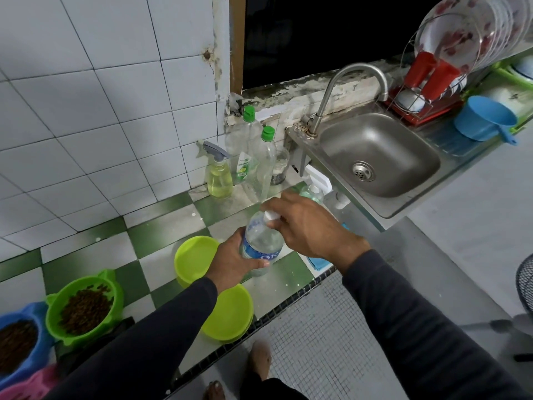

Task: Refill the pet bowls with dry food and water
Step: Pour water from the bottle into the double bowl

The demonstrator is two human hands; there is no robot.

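Green-and-white checkered tile counter (pixel 161 238), sink to its right. Left hand (pixel 230 264) wraps the water bottle (pixel 261 243) body, steadying it upright; right hand (pixel 308 223) pinches the white cap (pixel 271 215), likely to unscrew. 2 lime bowls (pixel 194 259) sit dry just left of the bottle; kibble-filled green bowl (pixel 85 310) further left.

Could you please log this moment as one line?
left hand grips water bottle | right hand pinches cap | lime bowls unfilled
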